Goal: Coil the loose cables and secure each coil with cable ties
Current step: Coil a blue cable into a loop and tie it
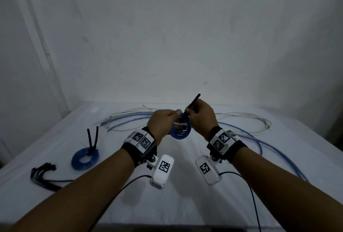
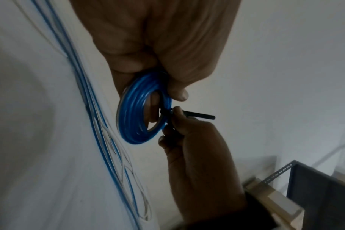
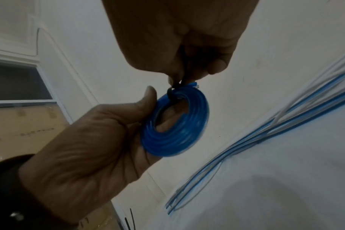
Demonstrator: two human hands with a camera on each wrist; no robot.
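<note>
Head view, left to right: I see spare black cable ties (image 1: 43, 175) and a tied blue coil (image 1: 85, 159) lying on the white table (image 1: 185, 194). My left hand (image 1: 163, 123) grips the second blue coil (image 1: 181, 129) above the table, and my right hand (image 1: 201, 118) pinches the black cable tie (image 1: 194, 101) looped round it.

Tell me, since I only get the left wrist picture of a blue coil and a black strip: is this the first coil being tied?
Observer: No. The head view shows a finished coil lying on the table to the person's left, with two black tie tails sticking up from it.
Visitor: Any ties left?
Observer: Yes, a bundle of spare cable ties lies near the table's left edge.
Visitor: How is the coil held?
Observer: In the right wrist view, the left hand has its thumb on the face of the held coil and its fingers behind. The right hand pinches the cable tie at the coil's top.
</note>
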